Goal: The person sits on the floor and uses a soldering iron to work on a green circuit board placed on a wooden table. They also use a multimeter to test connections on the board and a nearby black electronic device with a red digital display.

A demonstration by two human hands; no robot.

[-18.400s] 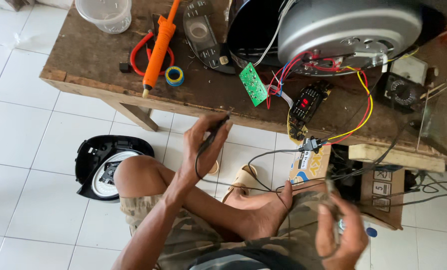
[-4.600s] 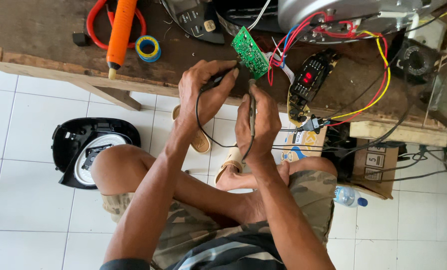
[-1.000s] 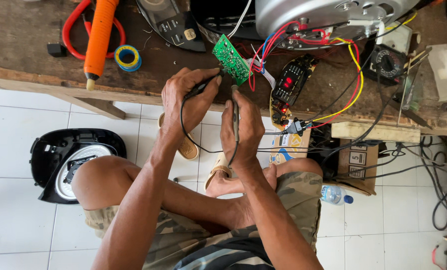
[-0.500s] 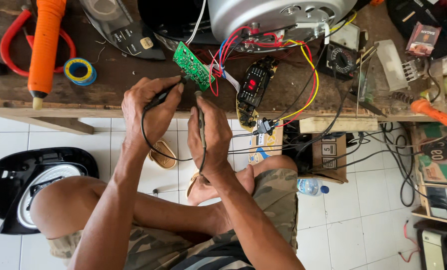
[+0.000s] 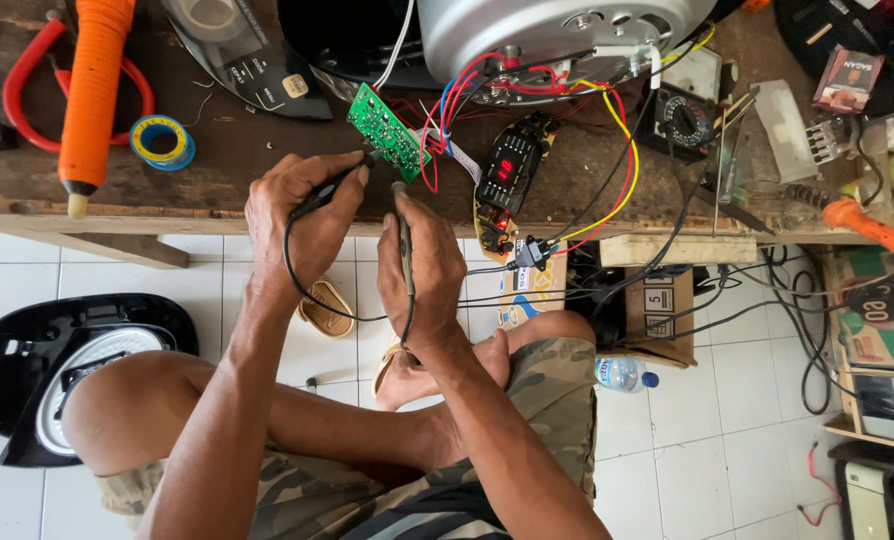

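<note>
My left hand [image 5: 302, 215] grips a black test probe with its tip against the lower edge of a small green circuit board [image 5: 385, 130]. My right hand [image 5: 422, 270] holds a second thin probe upright, its tip just under the same board. Thin black leads loop down from both probes. The board hangs by red, blue and white wires from an overturned silver appliance body [image 5: 557, 35] on the wooden bench [image 5: 217, 160]. A black control board with a lit red display [image 5: 507, 170] lies just right of my hands.
An orange tool [image 5: 92, 85], red-handled pliers [image 5: 27, 75] and a tape roll [image 5: 162, 140] lie on the bench's left. A black meter [image 5: 682, 120] and orange screwdriver [image 5: 867, 225] sit right. A black appliance lid [image 5: 62, 365] lies on the tiled floor; boxes, cables and a bottle [image 5: 622, 373] are under the bench.
The view has swung right and down, so the bench's right side and floor clutter show more. Both hands keep their probes at the green board, barely shifted.
</note>
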